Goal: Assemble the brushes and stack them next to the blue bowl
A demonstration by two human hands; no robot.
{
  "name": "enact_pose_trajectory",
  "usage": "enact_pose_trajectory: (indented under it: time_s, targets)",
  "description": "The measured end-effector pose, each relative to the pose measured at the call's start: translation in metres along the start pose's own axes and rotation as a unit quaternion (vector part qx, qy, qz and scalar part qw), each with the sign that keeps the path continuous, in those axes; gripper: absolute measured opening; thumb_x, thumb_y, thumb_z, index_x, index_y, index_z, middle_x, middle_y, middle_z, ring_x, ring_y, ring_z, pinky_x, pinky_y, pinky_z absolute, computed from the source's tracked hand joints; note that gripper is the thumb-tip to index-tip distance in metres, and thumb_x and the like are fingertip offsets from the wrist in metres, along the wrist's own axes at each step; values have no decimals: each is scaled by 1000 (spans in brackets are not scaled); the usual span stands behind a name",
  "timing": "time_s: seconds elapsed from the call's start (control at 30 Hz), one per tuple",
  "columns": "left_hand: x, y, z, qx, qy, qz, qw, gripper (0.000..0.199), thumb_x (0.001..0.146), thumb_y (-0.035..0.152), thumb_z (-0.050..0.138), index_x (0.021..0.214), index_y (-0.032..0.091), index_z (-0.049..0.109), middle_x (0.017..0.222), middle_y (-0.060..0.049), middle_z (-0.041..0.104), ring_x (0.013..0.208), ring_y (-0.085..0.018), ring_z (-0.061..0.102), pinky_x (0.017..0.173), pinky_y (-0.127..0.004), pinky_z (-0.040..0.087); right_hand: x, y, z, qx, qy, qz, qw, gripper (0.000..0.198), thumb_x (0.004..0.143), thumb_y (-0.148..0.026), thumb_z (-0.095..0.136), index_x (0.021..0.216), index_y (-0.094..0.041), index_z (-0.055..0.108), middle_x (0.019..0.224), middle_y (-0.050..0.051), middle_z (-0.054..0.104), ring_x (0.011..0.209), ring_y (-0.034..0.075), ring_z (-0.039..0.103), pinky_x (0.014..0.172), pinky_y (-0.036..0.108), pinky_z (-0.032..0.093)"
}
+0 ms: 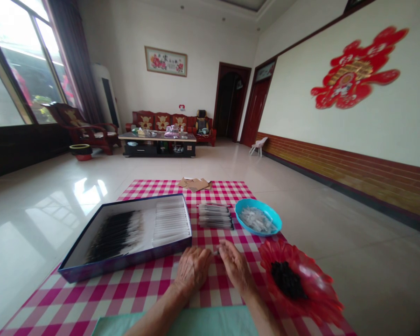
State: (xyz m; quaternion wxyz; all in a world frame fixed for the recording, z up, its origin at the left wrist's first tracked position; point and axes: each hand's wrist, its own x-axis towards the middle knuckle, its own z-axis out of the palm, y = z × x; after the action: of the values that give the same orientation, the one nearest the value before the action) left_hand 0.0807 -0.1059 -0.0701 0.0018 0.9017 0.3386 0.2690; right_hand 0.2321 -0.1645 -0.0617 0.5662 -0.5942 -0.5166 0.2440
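Note:
My left hand (193, 269) rests on the checked tablecloth with its fingers curled closed; whatever they hold is hidden. Close beside it, my right hand (235, 267) has thumb and fingers drawn together near a tiny grey piece, too small to name. Just beyond the hands lies a row of pens (215, 216) with pale barrels and dark ends. To the left, a shallow blue-edged box (126, 262) holds black slim sticks (114, 237) and white slim tubes (171, 221). Small clear pieces (257, 219) fill a turquoise bowl (276, 215) at the right.
A red petal-edged dish (318, 275) with small black pieces (289, 280) stands right of my right forearm. Brown cardboard pieces (196, 184) lie at the table's far edge. A pale green cloth (210, 322) is under my forearms. Farther back are a low table (157, 136) and a sofa.

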Motion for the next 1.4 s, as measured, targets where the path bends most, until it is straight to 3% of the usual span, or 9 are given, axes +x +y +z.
enact_pose_trajectory:
  time_s: [0.17, 0.47, 0.67, 0.83, 0.93, 1.07, 1.2, 1.3, 1.4]
  targets:
    - [1, 0, -2, -3, 6, 7, 1000, 20, 91, 22, 40, 80, 23, 57, 70, -1, 59, 71, -17, 52, 68, -28, 34, 1, 2, 1, -58, 9, -61, 996, 23, 86, -35, 49, 87, -19, 66, 81, 7, 71, 75, 20, 66, 69, 27, 53]
    - [1, 0, -5, -31, 11, 2, 999, 22, 92, 22, 38, 84, 22, 59, 73, -2, 61, 73, -17, 54, 69, -29, 38, 6, -17, -12, -103, 82, -109, 985, 18, 83, -26, 49, 93, -20, 62, 91, 7, 67, 84, 19, 63, 73, 29, 51]
    - [1, 0, -5, -51, 24, 8, 998, 20, 92, 22, 39, 93, 23, 59, 77, -2, 62, 75, -17, 55, 72, -29, 38, 3, -42, -78, -258, 79, -83, 959, 19, 81, -28, 48, 91, -20, 62, 88, 5, 70, 81, 20, 65, 72, 30, 50]
    - [1, 1, -3, -56, 36, 14, 998, 21, 92, 23, 39, 86, 22, 59, 74, -2, 61, 73, -17, 54, 72, -29, 38, -16, -14, -151, -420, 109, -46, 900, 18, 73, -32, 48, 76, -24, 63, 77, 5, 70, 73, 24, 65, 69, 36, 49]
    - [2, 1, -3, -59, 47, 18, 997, 22, 92, 22, 38, 84, 21, 58, 73, -2, 59, 72, -17, 53, 70, -30, 39, -23, 3, -173, -444, 113, -25, 889, 17, 68, -32, 51, 75, -23, 64, 76, 6, 70, 71, 24, 65, 67, 37, 50]
    - [2, 3, -3, -72, 78, 26, 994, 21, 92, 20, 37, 88, 19, 57, 74, -3, 59, 71, -17, 52, 69, -30, 40, -23, -5, -150, -394, 147, -71, 905, 26, 73, -36, 51, 89, -20, 64, 94, 10, 68, 80, 25, 65, 74, 39, 51]
    - [1, 5, -6, -97, 97, 43, 990, 19, 92, 18, 35, 93, 18, 54, 74, -3, 58, 70, -16, 52, 70, -30, 41, -18, -29, -87, -294, 56, -106, 948, 25, 83, -30, 46, 100, -21, 62, 96, 8, 68, 83, 21, 66, 72, 33, 53]
    - [0, 4, -6, -112, 96, 66, 987, 22, 92, 15, 31, 97, 18, 52, 77, -3, 58, 71, -15, 52, 71, -29, 42, -14, -37, -43, -253, 10, -127, 959, 24, 83, -26, 47, 100, -21, 64, 94, 8, 69, 83, 21, 66, 73, 32, 54]
    - [0, 3, -5, -113, 94, 80, 986, 23, 92, 13, 30, 100, 18, 51, 80, -4, 58, 74, -15, 53, 74, -30, 43, -10, -38, -16, -220, -4, -128, 967, 24, 83, -26, 50, 99, -22, 66, 94, 7, 70, 84, 22, 66, 74, 32, 55]
